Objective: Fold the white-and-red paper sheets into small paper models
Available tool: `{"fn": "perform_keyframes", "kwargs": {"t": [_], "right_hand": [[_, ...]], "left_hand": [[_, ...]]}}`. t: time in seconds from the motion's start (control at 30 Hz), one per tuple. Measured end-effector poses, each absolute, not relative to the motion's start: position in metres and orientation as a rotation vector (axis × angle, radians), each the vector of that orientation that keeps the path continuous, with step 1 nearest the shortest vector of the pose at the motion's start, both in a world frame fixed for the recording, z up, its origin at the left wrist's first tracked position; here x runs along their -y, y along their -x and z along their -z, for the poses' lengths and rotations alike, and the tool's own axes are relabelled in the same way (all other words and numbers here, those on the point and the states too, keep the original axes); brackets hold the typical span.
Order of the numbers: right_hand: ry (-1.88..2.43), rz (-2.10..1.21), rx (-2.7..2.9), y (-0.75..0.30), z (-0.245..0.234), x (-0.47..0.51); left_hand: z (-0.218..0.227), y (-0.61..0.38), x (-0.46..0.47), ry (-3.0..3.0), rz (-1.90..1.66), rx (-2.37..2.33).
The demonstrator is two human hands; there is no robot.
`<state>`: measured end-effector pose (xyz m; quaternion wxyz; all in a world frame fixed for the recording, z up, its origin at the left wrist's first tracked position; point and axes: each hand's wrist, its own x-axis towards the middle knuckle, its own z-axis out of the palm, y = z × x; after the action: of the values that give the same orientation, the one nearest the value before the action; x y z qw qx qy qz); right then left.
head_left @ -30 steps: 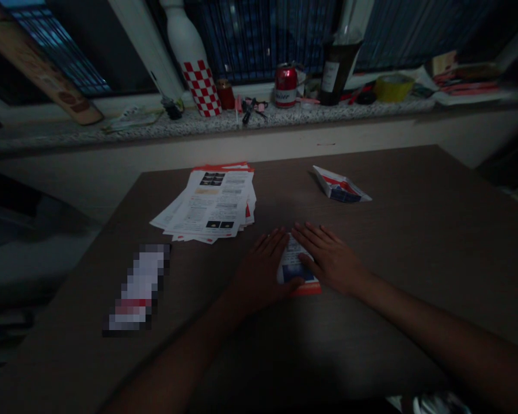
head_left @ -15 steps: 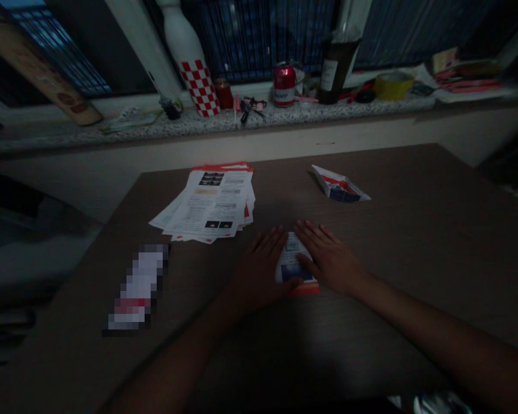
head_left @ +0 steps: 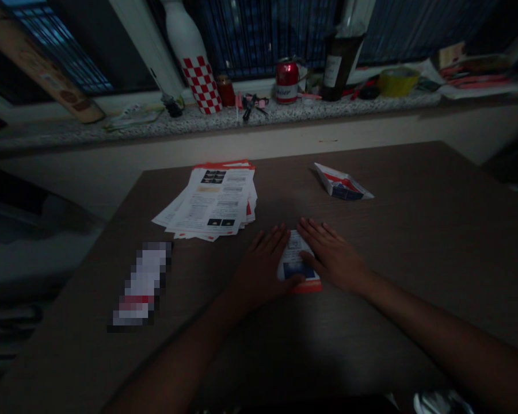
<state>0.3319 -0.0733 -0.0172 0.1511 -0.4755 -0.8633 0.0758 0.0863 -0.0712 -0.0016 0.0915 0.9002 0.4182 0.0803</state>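
A folded sheet of printed paper (head_left: pixel 297 265), white with a blue block and an orange lower edge, lies flat on the brown table (head_left: pixel 397 241). My left hand (head_left: pixel 263 264) rests flat over its left side, fingers stretched forward and thumb across its lower part. On the right side my right hand (head_left: pixel 331 253) lies with fingers extended along the slanting edge. Both hands hide the paper's sides. Beyond them, a folded paper boat (head_left: pixel 345 185) in white, red and blue sits on the table.
A fanned stack of printed sheets (head_left: pixel 216 198) lies at the back left, with a pixelated phone-like object (head_left: pixel 141 284) nearer me. Along the granite windowsill (head_left: pixel 147 129) stand a checkered bottle (head_left: pixel 201 80), a red can (head_left: pixel 286 81), a dark bottle (head_left: pixel 336 72) and yellow tape (head_left: pixel 397 81).
The whole view has shifted slightly. Both hands stay on the folded paper in nearly the same pose; my right thumb sits a little further right over it.
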Motion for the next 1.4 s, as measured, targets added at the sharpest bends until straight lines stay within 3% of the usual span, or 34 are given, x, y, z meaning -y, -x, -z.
{"fn": "perform_keyframes", "kwargs": {"t": [0.47,0.83,1.4], "right_hand": [[1.221,-0.526,2.217,-0.344,0.008,0.069],[0.996,-0.461,2.400,-0.346,-0.006,0.079],[1.025,-0.439,2.496,-0.372,-0.005,0.061]], "left_hand": [[-0.007,-0.088,0.073,-2.763,-0.327,-1.383],[-0.017,-0.087,0.078,-2.734,-0.312,-1.593],[-0.016,-0.059,0.062,-2.685,-0.351,-1.039]]}}
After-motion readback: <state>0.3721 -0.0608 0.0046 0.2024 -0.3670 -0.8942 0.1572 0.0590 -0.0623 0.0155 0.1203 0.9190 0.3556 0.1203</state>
